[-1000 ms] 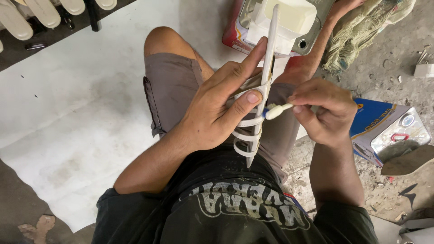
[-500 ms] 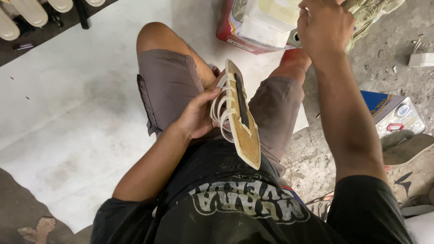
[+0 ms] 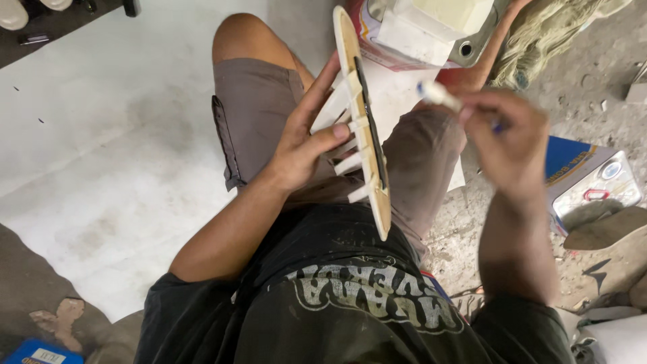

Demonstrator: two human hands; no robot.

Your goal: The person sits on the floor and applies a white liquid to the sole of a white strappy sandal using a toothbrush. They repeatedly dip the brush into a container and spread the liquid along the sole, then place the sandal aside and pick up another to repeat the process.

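A small floor-level shoemaking workshop. The worker sits low over a bare, stained concrete floor [image 3: 101,155], with gritty, debris-strewn ground [image 3: 593,74] to the right. Indicators of the trade: pale shoe soles [image 3: 13,13] lined on a dark rack at upper left, a strapped sandal sole [image 3: 367,135] in work, an opened glue tin [image 3: 431,34], a bundle of rags [image 3: 552,34], and a loose sole [image 3: 606,253] lying nearby.
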